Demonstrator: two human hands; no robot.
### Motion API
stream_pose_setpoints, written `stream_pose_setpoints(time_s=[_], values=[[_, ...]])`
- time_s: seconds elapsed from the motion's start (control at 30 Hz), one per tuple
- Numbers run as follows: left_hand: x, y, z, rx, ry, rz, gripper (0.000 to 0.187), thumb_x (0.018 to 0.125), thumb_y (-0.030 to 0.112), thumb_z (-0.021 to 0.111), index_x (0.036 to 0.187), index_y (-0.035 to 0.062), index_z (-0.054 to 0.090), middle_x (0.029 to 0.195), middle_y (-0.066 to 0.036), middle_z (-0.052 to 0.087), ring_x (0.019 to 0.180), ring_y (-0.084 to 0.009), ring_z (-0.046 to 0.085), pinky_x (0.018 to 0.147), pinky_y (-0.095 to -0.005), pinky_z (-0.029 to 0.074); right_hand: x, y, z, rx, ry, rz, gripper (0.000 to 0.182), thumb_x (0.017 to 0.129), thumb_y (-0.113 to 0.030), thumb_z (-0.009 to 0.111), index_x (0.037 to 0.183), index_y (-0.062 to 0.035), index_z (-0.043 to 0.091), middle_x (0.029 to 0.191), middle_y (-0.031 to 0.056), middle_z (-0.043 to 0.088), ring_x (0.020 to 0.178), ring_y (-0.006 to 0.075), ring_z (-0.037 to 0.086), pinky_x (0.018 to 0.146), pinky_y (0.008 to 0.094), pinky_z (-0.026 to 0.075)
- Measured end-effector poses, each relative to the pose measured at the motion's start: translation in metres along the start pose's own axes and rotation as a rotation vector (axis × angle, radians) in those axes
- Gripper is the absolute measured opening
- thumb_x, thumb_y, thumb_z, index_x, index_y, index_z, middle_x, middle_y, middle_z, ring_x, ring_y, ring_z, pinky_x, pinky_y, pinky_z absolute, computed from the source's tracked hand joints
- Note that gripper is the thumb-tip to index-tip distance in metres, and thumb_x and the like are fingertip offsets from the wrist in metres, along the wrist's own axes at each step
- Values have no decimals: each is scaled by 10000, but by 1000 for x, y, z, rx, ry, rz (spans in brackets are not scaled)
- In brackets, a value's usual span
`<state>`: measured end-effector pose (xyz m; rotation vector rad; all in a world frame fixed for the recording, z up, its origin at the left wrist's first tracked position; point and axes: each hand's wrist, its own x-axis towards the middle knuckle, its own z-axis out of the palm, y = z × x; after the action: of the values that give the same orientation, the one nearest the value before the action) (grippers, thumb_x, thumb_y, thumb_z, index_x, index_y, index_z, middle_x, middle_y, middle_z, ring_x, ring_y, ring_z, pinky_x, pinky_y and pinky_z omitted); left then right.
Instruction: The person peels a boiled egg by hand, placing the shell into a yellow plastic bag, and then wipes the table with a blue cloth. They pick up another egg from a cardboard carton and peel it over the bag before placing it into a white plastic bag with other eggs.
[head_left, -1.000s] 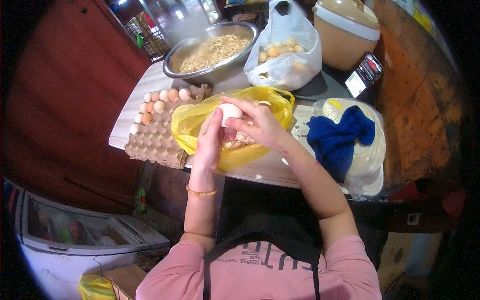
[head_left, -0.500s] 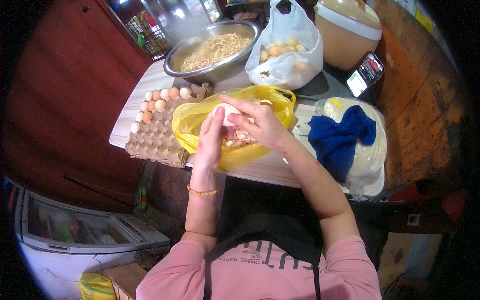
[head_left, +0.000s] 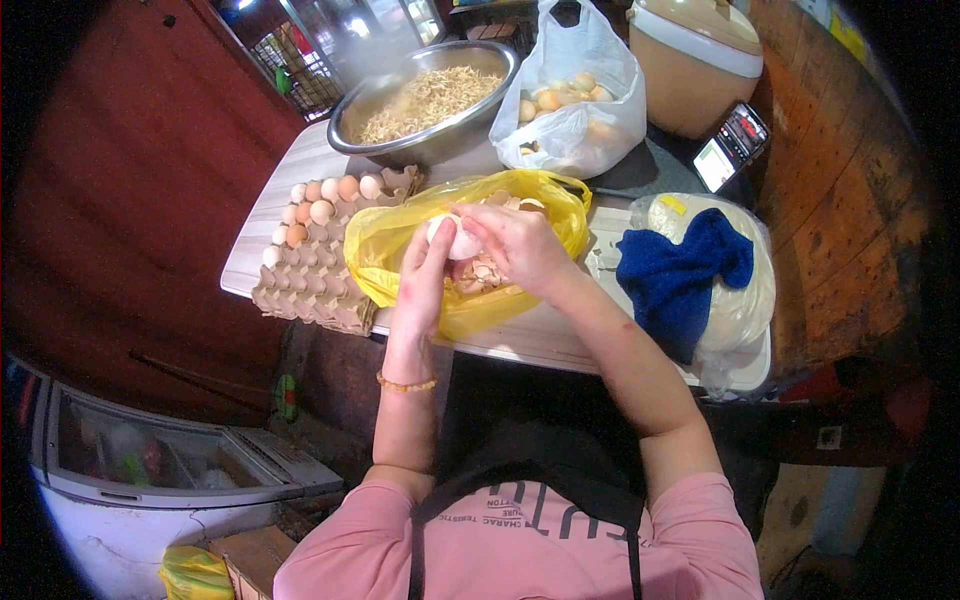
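Note:
A white egg is held up over an open yellow plastic bag. My left hand grips it from the left, thumb on the near side. My right hand is closed at its upper right, fingertips pressed to the surface in a pinch. Broken eggshell pieces lie in the bag just below the hands. To the left, a cardboard egg tray carries several white and brown eggs along its far and left sides.
Behind the bag stand a steaming metal basin of shredded food and a white plastic bag of eggs. A beige lidded container and a propped phone are at the back right. A blue cloth lies over a clear-wrapped bundle.
My right hand has drawn its fingers together and shifted slightly right, from spread over the egg to a pinch at its side. My left hand keeps its hold.

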<state>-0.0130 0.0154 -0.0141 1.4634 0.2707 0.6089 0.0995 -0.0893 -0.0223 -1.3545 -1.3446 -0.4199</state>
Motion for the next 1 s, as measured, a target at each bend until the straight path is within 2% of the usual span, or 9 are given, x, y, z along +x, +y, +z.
stream_pose_setpoints(time_s=[0.13, 0.2, 0.33, 0.4, 0.5, 0.63, 0.7, 0.83, 1.0], values=[[-2, -2, -1, 11, -46, -13, 290, 977, 310, 483, 1047, 49, 587, 819, 5, 577, 649, -49, 463, 562, -192, 359, -4, 2, 1, -82, -12, 2, 142, 886, -115, 567, 937, 1, 630, 858, 162, 665, 773, 317, 656, 665, 380, 531], [-1, -2, -3, 32, -57, -23, 303, 981, 319, 460, 1040, 51, 590, 817, 3, 574, 649, -51, 466, 566, -197, 363, -3, 1, 2, -103, 61, 15, 114, 873, -119, 580, 879, -16, 628, 830, 153, 660, 757, 310, 655, 631, 380, 521], [-1, 5, -5, -55, -15, -44, 310, 984, 324, 443, 1035, 53, 584, 809, 1, 569, 642, -56, 465, 569, -201, 364, 2, -1, -3, -80, 12, 166, 144, 839, -41, 616, 970, 3, 654, 852, 186, 659, 771, 312, 660, 691, 365, 521], [3, 6, -8, -70, 4, -37, 313, 989, 338, 430, 1009, 67, 586, 827, -4, 597, 637, -82, 497, 547, -214, 375, 5, -6, -6, 108, -32, 196, 170, 825, -41, 633, 988, 2, 658, 911, 170, 663, 825, 291, 656, 725, 351, 515], [6, 6, -9, -125, -7, -11, 316, 987, 340, 433, 1006, 69, 594, 825, -1, 604, 641, -78, 507, 551, -211, 379, 9, -8, -4, 198, 34, 65, 203, 812, -54, 655, 1006, 3, 662, 997, 148, 657, 883, 271, 643, 761, 340, 506], [10, 2, -7, -78, -9, 3, 317, 984, 342, 438, 992, 70, 600, 820, 0, 604, 652, -74, 509, 565, -209, 382, 6, -6, -1, 157, 79, 73, 179, 787, -65, 680, 949, 8, 662, 1047, 135, 643, 932, 269, 629, 804, 349, 495], [10, 0, -2, -73, 44, -22, 324, 982, 343, 443, 1003, 63, 605, 823, 4, 603, 656, -73, 507, 582, -208, 390, 5, -8, 1, 112, 96, 95, 157, 769, -60, 670, 906, -5, 618, 1027, 137, 604, 982, 317, 581, 856, 391, 459], [15, 4, 0, -76, 59, -18, 318, 976, 338, 462, 1027, 61, 609, 842, 3, 612, 677, -72, 513, 603, -211, 401, 5, -11, 4, 33, 139, 78, 177, 769, -48, 649, 916, 9, 569, 1097, 154, 542, 1024, 329, 536, 887, 396, 432], [21, 14, -1, -83, 162, 64, 216, 942, 275, 536, 1025, 86, 600, 873, 6, 604, 714, -56, 505, 629, -199, 379, 3, -9, 6, -20, 83, 27, 162, 783, -35, 624, 909, 17, 536, 1166, 167, 497, 1055, 359, 496, 912, 417, 404]])
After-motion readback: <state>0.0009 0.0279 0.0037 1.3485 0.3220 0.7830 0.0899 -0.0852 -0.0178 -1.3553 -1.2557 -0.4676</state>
